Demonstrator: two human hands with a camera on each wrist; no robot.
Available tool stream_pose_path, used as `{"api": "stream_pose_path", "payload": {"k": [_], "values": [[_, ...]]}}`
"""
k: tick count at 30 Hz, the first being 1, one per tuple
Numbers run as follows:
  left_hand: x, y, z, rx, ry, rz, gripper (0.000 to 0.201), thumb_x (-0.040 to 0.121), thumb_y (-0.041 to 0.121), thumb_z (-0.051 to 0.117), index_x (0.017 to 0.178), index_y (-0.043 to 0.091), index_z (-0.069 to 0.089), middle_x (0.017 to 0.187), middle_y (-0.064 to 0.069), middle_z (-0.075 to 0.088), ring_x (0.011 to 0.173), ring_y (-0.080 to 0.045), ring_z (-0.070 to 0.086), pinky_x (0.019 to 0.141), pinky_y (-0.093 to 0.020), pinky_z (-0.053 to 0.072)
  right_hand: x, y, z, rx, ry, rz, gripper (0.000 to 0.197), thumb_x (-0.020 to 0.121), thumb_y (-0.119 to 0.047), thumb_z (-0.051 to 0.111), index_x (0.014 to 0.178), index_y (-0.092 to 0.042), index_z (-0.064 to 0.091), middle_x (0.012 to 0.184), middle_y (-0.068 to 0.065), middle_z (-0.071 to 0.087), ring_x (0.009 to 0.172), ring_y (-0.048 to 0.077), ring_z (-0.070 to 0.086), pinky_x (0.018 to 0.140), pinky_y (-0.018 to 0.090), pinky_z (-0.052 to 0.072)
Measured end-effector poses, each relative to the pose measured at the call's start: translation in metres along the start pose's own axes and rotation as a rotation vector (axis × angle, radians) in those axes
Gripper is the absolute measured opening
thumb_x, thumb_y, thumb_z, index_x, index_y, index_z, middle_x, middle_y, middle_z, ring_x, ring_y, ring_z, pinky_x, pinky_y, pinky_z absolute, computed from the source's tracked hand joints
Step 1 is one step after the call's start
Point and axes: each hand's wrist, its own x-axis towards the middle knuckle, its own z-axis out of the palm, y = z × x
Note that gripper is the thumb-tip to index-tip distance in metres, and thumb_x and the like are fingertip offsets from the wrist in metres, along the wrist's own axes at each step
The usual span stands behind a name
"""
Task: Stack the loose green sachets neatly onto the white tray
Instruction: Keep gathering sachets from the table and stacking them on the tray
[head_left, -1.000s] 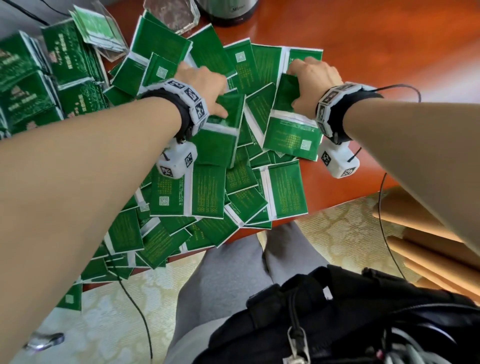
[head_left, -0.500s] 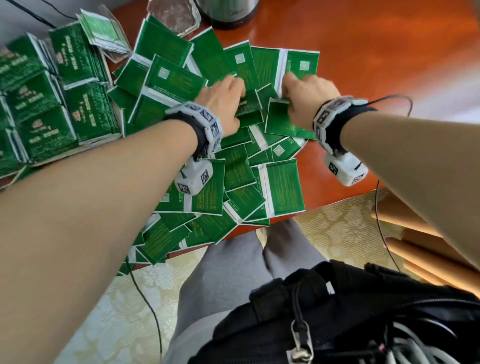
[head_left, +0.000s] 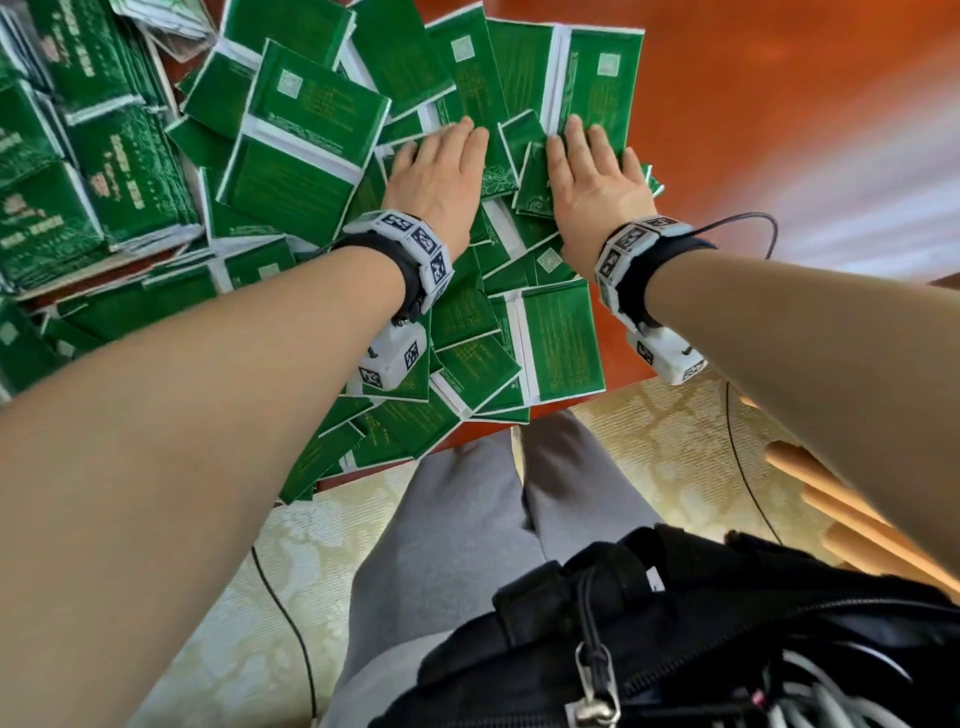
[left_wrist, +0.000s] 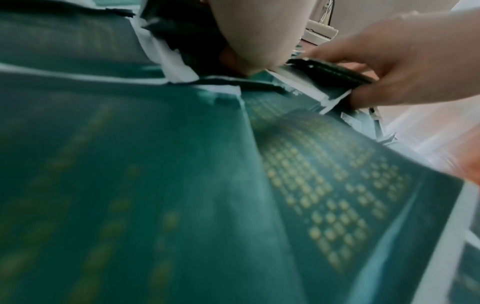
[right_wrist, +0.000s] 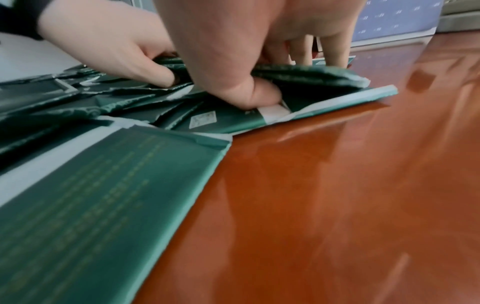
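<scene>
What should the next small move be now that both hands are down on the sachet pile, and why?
Probably lift the gathered bundle clear of the pile. The right hand already has its thumb tucked under those sachets with fingers on top, and the left hand pinches sachets beside it, so the grip looks set. Stacked sachets lie far left, which seems the place to carry them.

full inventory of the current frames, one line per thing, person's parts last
loose sachets: many, too many to count, green with white edges, scattered over the table's near and middle part
stacked sachets: several piles, green, far left
table: one, glossy reddish-brown
black bag: one, on the lap
grey trousers: below the table edge
cable: one, black, from the right wristband
left hand: gripping sachets mid-pile
right hand: gripping a bunch of sachets beside it
</scene>
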Motion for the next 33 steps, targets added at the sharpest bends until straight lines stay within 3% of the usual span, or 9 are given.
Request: {"api": "stream_pose_path", "payload": {"k": [5,11,16,22,25,27,33], "values": [[0.001,0.002,-0.002,-0.02,0.031,-0.023,0.069,0.09,-0.007,0.045,0.154,0.006,0.025,0.161,-0.014,0.027,0.145,-0.033,0.03,0.118,-0.05,0.026,0.0,0.006,0.003,0.102,0.02,-0.018,0.092,0.086,0.008,0.048,0.158,-0.009,-0.005,0.166,0.009,-0.011,0.153,0.032,-0.005,0.123,0.054,0.008],[-0.01,0.005,-0.009,0.018,-0.022,-0.022,0.073,0.091,-0.01,0.04,0.158,0.005,0.014,0.165,-0.014,0.015,0.152,-0.028,0.016,0.123,-0.048,0.018,0.002,0.018,-0.004,0.183,-0.04,-0.055,0.096,0.083,0.02,0.045,0.16,-0.014,-0.003,0.167,0.001,-0.012,0.153,0.027,-0.007,0.123,0.052,0.003],[-0.034,0.007,-0.034,0.076,-0.026,-0.024,0.075,0.091,-0.008,0.042,0.158,0.006,0.013,0.166,-0.014,0.013,0.152,-0.028,0.016,0.123,-0.047,0.014,-0.006,0.028,-0.029,0.065,-0.022,-0.114,0.097,0.083,0.018,0.048,0.159,-0.011,-0.005,0.167,0.01,-0.003,0.153,0.031,0.0,0.123,0.051,0.006],[-0.066,-0.027,-0.126,0.195,0.137,-0.044,0.071,0.094,-0.005,0.04,0.158,0.007,0.013,0.165,-0.013,0.017,0.152,-0.027,0.017,0.123,-0.047,0.016,-0.029,0.001,-0.12,-0.024,0.247,-0.177,0.081,0.09,0.009,0.045,0.159,-0.008,0.006,0.162,0.016,0.021,0.15,0.033,0.018,0.123,0.049,0.014],[-0.094,-0.055,-0.189,0.243,0.252,-0.094,0.069,0.094,-0.005,0.037,0.158,0.007,0.014,0.165,-0.012,0.017,0.151,-0.027,0.019,0.123,-0.046,0.018,-0.045,-0.026,-0.186,-0.062,0.403,-0.204,0.08,0.091,0.002,0.053,0.158,-0.009,0.01,0.157,0.016,0.03,0.147,0.033,0.024,0.122,0.05,0.016],[-0.123,-0.073,-0.232,0.271,0.321,-0.119,0.069,0.094,-0.005,0.039,0.158,0.007,0.014,0.165,-0.013,0.017,0.151,-0.029,0.02,0.122,-0.048,0.02,-0.062,-0.052,-0.232,-0.086,0.508,-0.23,0.079,0.091,-0.005,0.057,0.157,-0.009,0.014,0.155,0.016,0.034,0.145,0.034,0.028,0.121,0.051,0.018],[-0.24,-0.134,-0.336,0.359,0.58,-0.159,0.064,0.091,-0.001,0.047,0.152,0.005,0.029,0.154,-0.016,0.036,0.139,-0.035,0.039,0.115,-0.052,0.028,-0.155,-0.151,-0.338,-0.119,0.826,-0.268,0.069,0.089,-0.002,0.051,0.153,-0.01,0.027,0.144,0.016,0.044,0.135,0.037,0.039,0.11,0.047,0.031]]}}
